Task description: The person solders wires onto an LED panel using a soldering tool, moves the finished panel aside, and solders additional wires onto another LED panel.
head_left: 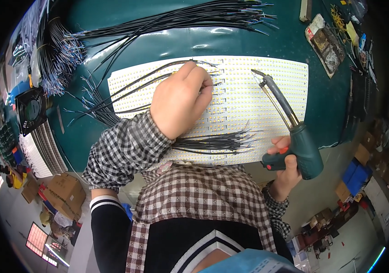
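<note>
White LED boards (271, 104) with rows of small yellow chips lie side by side in front of me. Over their left half my left hand (181, 98) is closed, its fingertips pinching a thin black cable (217, 84) near its stripped end. More black cables run leftward beneath that hand. A green soldering gun (306, 150) is gripped in my right hand (290, 173) by its handle. Its dark tip and thin feed tube point up and left, above the right part of the boards. A loose bundle of black cables (217, 142) rests across the boards' near side.
A long bundle of black cables (181, 20) spans the far side of the green table (267, 43). At the left are another cable bunch (58, 59), a black fan (31, 109) and stacked white strips (42, 150). A stained soldering block (325, 45) sits far right.
</note>
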Demonstrator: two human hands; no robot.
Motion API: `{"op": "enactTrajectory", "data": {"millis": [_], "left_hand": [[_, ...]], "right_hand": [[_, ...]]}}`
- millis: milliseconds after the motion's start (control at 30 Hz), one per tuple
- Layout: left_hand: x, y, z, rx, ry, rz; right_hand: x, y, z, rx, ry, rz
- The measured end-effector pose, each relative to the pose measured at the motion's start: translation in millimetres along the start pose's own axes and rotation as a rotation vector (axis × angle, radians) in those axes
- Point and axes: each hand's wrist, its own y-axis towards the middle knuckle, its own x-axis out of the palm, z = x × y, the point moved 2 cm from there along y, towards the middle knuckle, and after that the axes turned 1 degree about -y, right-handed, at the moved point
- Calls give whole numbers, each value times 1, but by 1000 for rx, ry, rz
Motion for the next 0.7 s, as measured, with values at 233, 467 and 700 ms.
{"op": "enactTrajectory", "data": {"millis": [233, 467, 700], "left_hand": [[-3, 3, -6, -71, -132, -15], [-2, 3, -8, -52, -161, 14], [-2, 2, -6, -54, -162, 12]], "right_hand": [[2, -5, -1, 33, -23, -29], [3, -9, -3, 93, -104, -122], [10, -14, -3, 127, -138, -160]]}}
